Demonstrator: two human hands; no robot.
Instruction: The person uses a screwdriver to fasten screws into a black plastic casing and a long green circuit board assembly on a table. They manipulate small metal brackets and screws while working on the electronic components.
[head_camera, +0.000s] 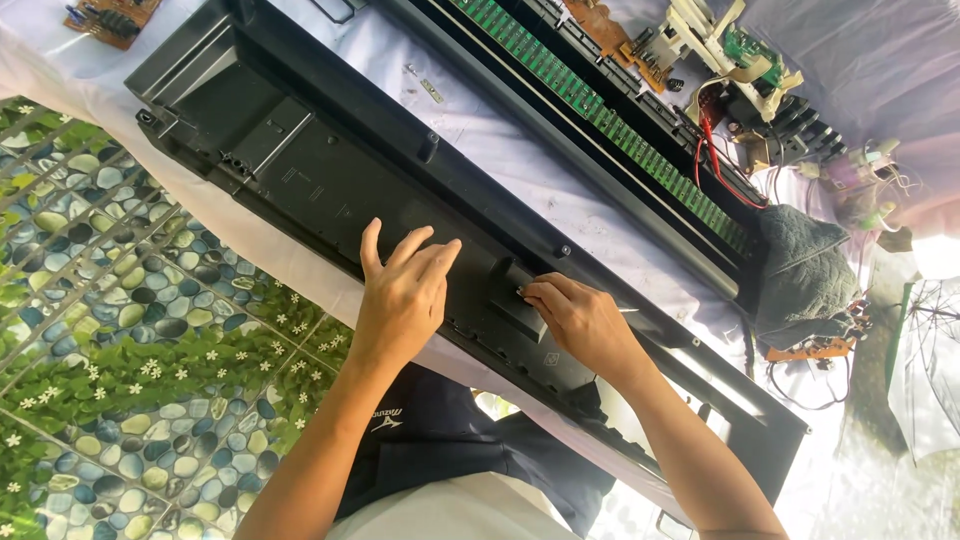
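Left hand (400, 295): lies flat, palm down, on the black plastic keyboard casing (330, 190); fingers spread and straight, grip open, nothing held.
Right hand (583, 322): fingertips pinched together at a small raised block on the casing's near edge; grip nearly closed; whether a screw or tool sits between the fingers cannot be told.
Casing position: runs diagonally across the counter (480, 150), which is covered with a white cloth; underside up, near edge overhanging toward the person.
Behind casing: long green circuit strip (600, 115) inside a second black housing, parallel and well apart from the hands.
Far end: loose circuit boards with red wires (715, 150); grey cloth (800, 275) beside them.
On cloth: small metal bracket (430, 88).
Floor: pebble-pattern tiles (110, 330).
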